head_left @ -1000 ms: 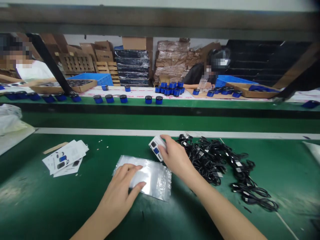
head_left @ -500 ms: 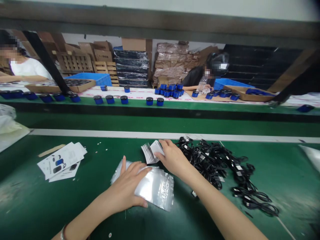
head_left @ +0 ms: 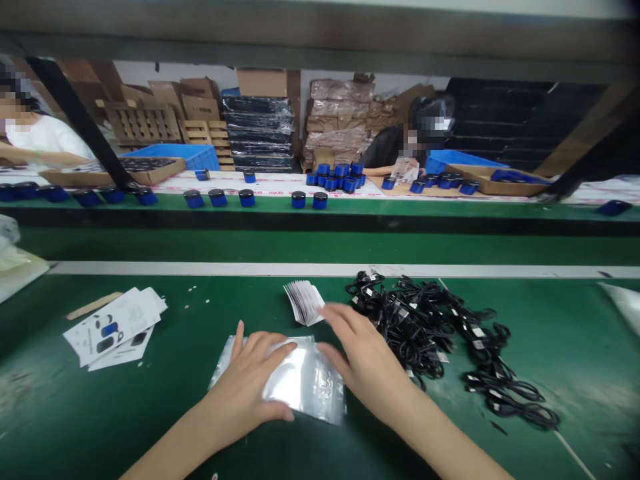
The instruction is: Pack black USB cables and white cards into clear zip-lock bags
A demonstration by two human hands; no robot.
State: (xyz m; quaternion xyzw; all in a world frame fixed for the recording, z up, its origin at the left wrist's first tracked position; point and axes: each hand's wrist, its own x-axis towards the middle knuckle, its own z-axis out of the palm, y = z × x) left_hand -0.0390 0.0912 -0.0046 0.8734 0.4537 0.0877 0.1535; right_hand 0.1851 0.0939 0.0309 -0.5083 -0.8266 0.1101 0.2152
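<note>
A stack of clear plastic zip bags (head_left: 305, 383) lies on the green work surface (head_left: 150, 413) in front of me. My left hand (head_left: 250, 383) rests flat on the bags, fingers spread. My right hand (head_left: 363, 357) hovers over the bags' right edge with fingers stretched out, holding nothing. Just beyond it sits a small fanned stack of white leaflets (head_left: 304, 301). A tangled heap of black cables (head_left: 440, 337) lies to the right of my right hand.
Printed white cards (head_left: 113, 327) and a wooden stick (head_left: 94, 305) lie at the left. Blue-and-black jars (head_left: 305, 199) stand along the far green conveyor. Two people sit across the line, with cardboard trays and blue bins behind.
My right hand let go of the leaflet stack, which now lies on the surface, and came back toward the bags. My left hand stayed on the bags.
</note>
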